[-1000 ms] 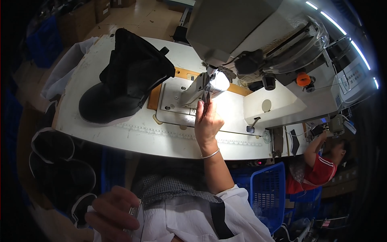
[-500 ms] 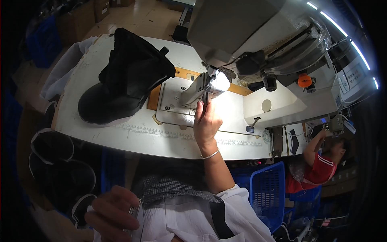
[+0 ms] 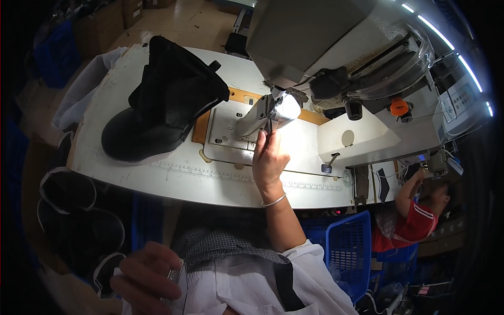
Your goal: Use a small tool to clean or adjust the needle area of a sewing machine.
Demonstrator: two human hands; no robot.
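A blue perforated plastic basket [image 3: 348, 249] stands at lower right; beyond it is a co-worker [image 3: 407, 227] in a red shirt with white shoulder stripes; tube lights [image 3: 436, 31] glow at upper right; cardboard boxes [image 3: 102, 30] and a blue container [image 3: 56, 55] occupy the upper left.

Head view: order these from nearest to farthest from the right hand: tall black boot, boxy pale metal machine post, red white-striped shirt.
1. Pale metal post: just beyond right hand.
2. Black boot: left.
3. Red shirt: far right, background.
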